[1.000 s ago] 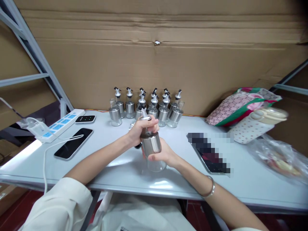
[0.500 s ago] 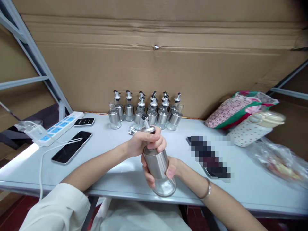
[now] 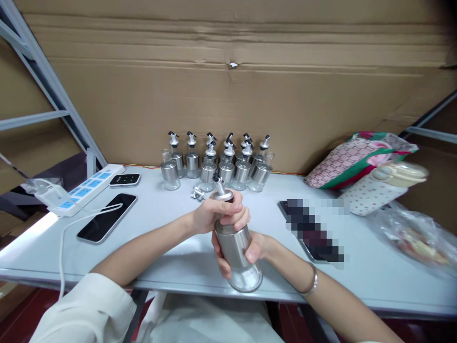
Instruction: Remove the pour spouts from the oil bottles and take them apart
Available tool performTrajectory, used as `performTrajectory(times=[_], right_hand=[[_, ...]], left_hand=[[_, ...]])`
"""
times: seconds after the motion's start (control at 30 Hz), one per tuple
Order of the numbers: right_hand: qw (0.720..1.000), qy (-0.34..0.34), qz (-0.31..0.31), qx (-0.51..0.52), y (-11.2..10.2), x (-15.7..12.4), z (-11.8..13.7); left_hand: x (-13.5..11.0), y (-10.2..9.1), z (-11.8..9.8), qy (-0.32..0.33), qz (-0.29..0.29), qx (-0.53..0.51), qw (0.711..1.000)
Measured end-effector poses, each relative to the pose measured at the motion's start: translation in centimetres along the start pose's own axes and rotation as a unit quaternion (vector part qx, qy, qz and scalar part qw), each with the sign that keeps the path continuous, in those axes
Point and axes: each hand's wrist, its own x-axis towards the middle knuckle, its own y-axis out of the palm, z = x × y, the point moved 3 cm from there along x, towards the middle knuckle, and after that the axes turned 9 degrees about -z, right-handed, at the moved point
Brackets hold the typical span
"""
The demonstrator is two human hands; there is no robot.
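An oil dispenser bottle (image 3: 233, 245), glass with a steel sleeve, is held tilted between both hands near the table's front edge. My left hand (image 3: 223, 212) is closed around its neck, just below the silver pour spout (image 3: 222, 190) with a black tip. Lower down, my right hand (image 3: 255, 247) grips the steel sleeve, thumb in front and fingers around the far side. Behind the hands stand several similar bottles (image 3: 193, 162) with spouts. Two bottles in front, a left one (image 3: 170, 174) and a right one (image 3: 261, 176), show no spout. Small silver parts (image 3: 197, 194) lie nearby.
On the left are a power strip (image 3: 84, 190), a black phone (image 3: 107, 218) with a white cable, and a small black device (image 3: 124, 179). A partly blurred-out phone (image 3: 310, 233), patterned bag (image 3: 357, 157), dotted flask (image 3: 374, 195) and plastic bag (image 3: 417, 238) occupy the right.
Both hands keep their hold on the bottle, which has shifted only slightly in view. More of the small silver parts shows beside the left hand now.
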Motion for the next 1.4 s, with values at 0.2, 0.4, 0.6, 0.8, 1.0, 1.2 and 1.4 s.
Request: performTrajectory(times=[0.2,0.4,0.6,0.8,1.0,1.2,1.4], right_hand=[[0.999,-0.024,-0.025,0.003,0.1,0.3,-0.1],[0.996,-0.024,-0.039,0.074,-0.4,0.6,-0.4],[0.986,-0.071,-0.110,0.104,0.3,0.7,-0.2],[0.985,-0.080,-0.102,0.110,0.5,1.1,-0.6],[0.987,-0.044,-0.057,0.141,-0.2,0.7,-0.8],[0.994,-0.032,-0.045,0.092,0.8,0.9,-0.4],[0.969,-0.101,-0.220,0.052,2.3,1.5,2.1]], left_hand=[[0.1,-0.3,0.1,-0.009,0.004,-0.009,1.000],[0.8,-1.8,0.4,-0.018,-0.049,-0.038,0.998],[1.0,-1.9,0.3,-0.013,-0.115,-0.057,0.992],[1.0,-1.8,0.4,-0.031,-0.143,-0.052,0.988],[1.0,-1.9,0.8,-0.032,-0.201,-0.068,0.977],[0.7,-0.4,-0.5,-0.017,-0.156,-0.011,0.988],[1.3,-1.6,-2.2,0.026,-0.266,-0.041,0.963]])
